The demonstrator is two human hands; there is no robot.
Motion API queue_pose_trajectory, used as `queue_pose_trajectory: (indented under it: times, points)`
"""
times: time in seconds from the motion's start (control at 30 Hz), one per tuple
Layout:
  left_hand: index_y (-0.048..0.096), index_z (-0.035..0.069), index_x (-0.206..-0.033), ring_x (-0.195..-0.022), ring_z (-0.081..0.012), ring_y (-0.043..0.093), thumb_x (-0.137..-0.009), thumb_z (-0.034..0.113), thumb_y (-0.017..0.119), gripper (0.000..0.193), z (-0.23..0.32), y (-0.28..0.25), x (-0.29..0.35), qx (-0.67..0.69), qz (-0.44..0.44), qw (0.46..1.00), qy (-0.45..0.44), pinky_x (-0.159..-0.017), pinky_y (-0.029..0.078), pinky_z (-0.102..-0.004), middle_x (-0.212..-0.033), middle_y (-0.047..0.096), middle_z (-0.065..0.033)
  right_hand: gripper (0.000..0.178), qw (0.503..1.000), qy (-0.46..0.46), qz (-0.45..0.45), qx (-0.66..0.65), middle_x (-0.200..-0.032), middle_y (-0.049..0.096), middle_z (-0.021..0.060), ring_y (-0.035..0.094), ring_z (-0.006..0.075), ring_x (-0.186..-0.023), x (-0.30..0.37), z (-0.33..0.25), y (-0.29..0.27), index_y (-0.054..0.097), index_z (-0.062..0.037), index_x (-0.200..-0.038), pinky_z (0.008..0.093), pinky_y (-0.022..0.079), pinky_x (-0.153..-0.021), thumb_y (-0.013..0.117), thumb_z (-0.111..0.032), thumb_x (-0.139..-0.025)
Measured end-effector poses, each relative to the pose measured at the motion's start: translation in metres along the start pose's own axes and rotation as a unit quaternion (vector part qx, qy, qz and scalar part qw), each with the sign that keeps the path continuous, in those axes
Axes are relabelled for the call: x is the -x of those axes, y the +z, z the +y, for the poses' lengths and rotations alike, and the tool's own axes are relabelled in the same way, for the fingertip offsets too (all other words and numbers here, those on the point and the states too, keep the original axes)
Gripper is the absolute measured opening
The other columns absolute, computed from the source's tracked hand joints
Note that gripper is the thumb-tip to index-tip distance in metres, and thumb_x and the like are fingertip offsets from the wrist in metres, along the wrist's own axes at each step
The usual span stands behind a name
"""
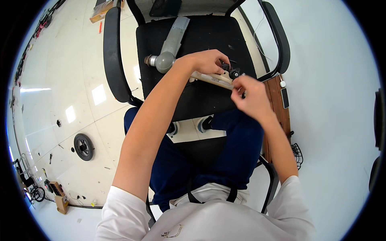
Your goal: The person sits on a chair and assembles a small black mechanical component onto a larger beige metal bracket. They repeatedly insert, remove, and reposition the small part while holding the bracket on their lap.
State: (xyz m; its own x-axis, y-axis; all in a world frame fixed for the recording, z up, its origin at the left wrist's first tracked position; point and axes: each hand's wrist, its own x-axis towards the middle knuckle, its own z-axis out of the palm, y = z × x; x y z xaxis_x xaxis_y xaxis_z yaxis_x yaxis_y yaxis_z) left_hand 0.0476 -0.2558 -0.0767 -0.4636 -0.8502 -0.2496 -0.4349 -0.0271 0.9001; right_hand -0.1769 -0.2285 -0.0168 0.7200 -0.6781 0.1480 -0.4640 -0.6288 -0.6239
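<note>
An angled grey metal part (174, 39) with a round joint lies on the black seat of the chair in front of me. From the joint a pale, cream-coloured arm (215, 80) runs to the right, with a small black fitting (234, 73) near its end. My left hand (207, 62) reaches over the arm, fingers curled down around the black fitting. At the arm's right end my right hand (251, 94) is closed, thumb and fingers pinched together. What it pinches is mostly hidden; a dark bit shows beside the fingers.
Armrests (111, 54) flank the black chair seat (205, 102). Left on the tiled floor lie a small black wheel (83, 147) and scattered small parts. A cardboard box (61, 203) stands lower left. Right of the chair are a wooden board (277, 104) and a dark phone-like device (284, 98).
</note>
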Motion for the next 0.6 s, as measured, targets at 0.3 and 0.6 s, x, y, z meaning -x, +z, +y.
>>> queue_pose_trajectory:
  times: [0.3,0.6]
  points:
    - [0.063,0.011,-0.130,-0.102,-0.0277,0.067,-0.091,0.015,0.064,0.039,-0.008,0.020,0.002,-0.048,0.095,0.994,-0.008,-0.092,0.049,-0.0377,-0.109,0.072,-0.0142,0.010,0.976,-0.070,-0.120,0.167,-0.075,0.058,0.0162,0.061,0.0347,-0.071,-0.059,0.011,-0.006,0.056,0.0017,-0.083,0.0425,0.050,-0.067,0.063,0.003,-0.076]
    - [0.066,0.011,-0.125,-0.106,-0.0281,0.067,-0.086,0.016,0.065,0.039,-0.016,0.016,-0.008,-0.027,0.102,0.994,-0.011,-0.093,0.049,-0.0376,-0.113,0.071,-0.0132,0.015,0.935,-0.071,-0.156,0.311,-0.086,0.063,0.0190,0.065,0.0370,-0.083,-0.069,0.014,0.016,0.063,0.0023,-0.092,0.0441,0.055,-0.076,0.063,0.001,-0.077]
